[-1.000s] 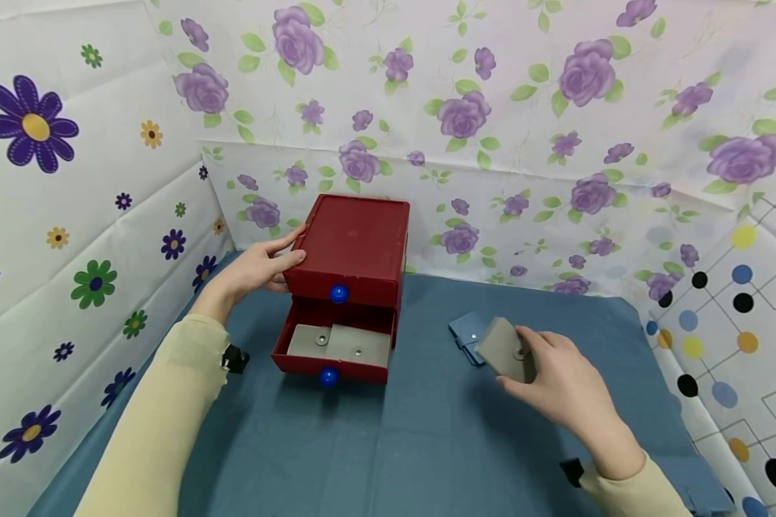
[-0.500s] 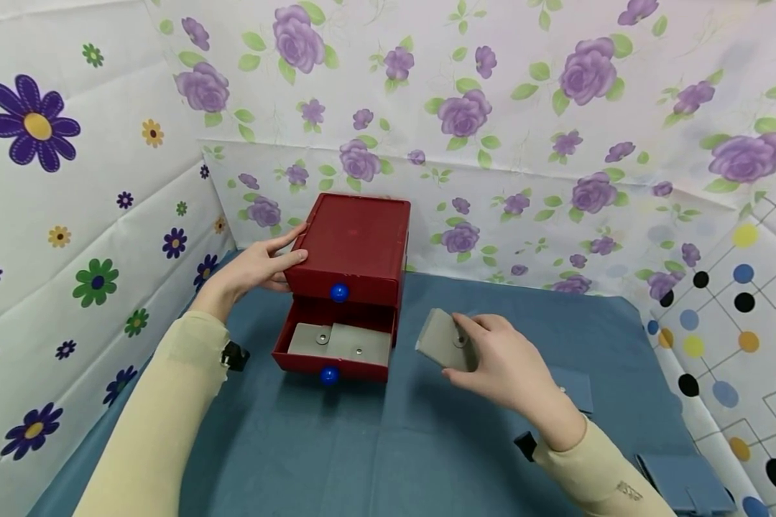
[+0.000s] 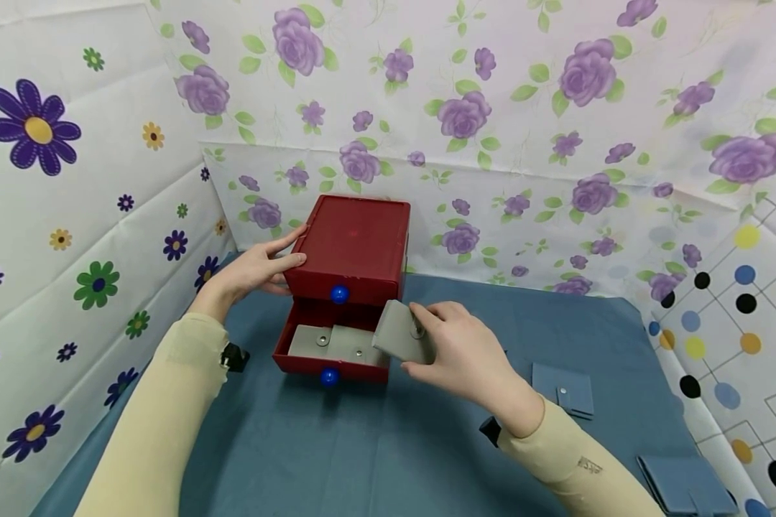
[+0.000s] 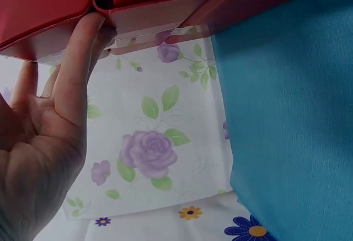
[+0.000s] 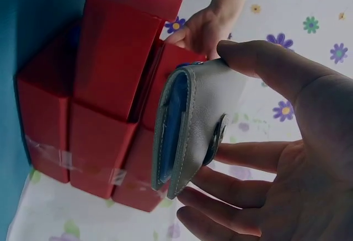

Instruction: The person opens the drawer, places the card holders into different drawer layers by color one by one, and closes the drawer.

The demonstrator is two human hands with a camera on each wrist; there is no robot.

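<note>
My right hand (image 3: 468,352) pinches a grey wallet (image 3: 397,334) between thumb and fingers, over the right front corner of a pulled-out drawer (image 3: 356,372). In the right wrist view, this snap-fastened wallet (image 5: 207,114) shows a blue lining at its open edge. Two grey wallets (image 3: 309,340) lie side by side in the drawer; the one on the right is partly covered by the held wallet. My left hand (image 3: 252,273) rests against the left side of the red drawer cabinet (image 3: 356,237), and in the left wrist view its extended fingers (image 4: 74,75) touch the cabinet's side.
Two blue wallets lie on the blue cloth at the right, one (image 3: 562,388) nearer the middle and another (image 3: 685,485) by the right front edge. Blue ball knobs (image 3: 329,377) stick out from the drawer fronts. Patterned cloth walls (image 3: 465,172) stand behind and at both sides.
My right hand has carried the grey wallet leftward from beside the blue wallets to the drawer's right corner. My left hand has stayed on the cabinet.
</note>
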